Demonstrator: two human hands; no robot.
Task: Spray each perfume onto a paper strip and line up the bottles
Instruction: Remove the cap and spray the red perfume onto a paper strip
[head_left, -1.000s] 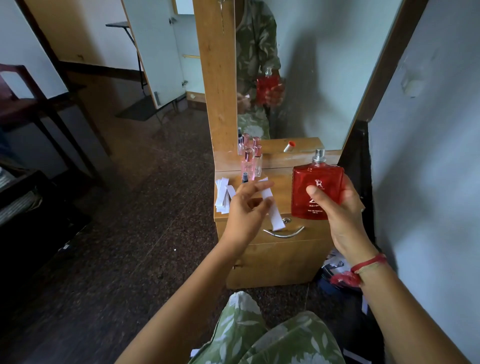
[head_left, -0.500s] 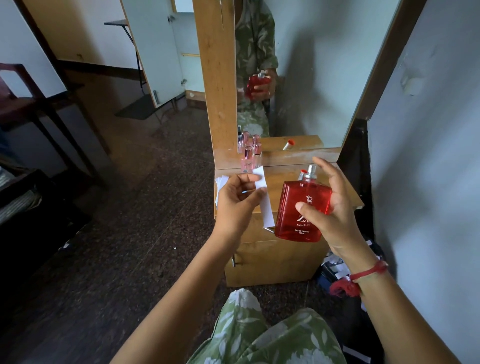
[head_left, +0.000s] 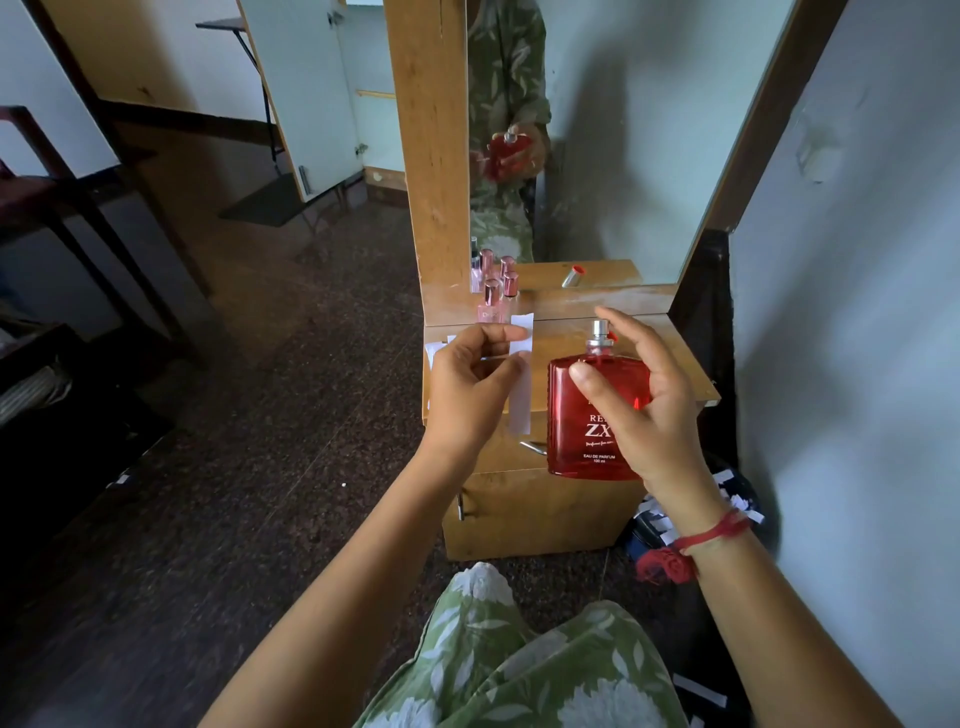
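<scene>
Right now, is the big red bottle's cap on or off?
Off. The red bottle has its silver spray nozzle bare; the right hand grips it.

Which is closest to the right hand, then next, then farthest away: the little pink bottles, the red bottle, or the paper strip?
1. Red bottle: held in the right hand.
2. Paper strip: just left, pinched by the left hand.
3. Little pink bottles: back left on the dresser ledge.

One red bottle (head_left: 582, 431), two pink bottles (head_left: 491, 307) — one held paper strip (head_left: 520, 405).
</scene>
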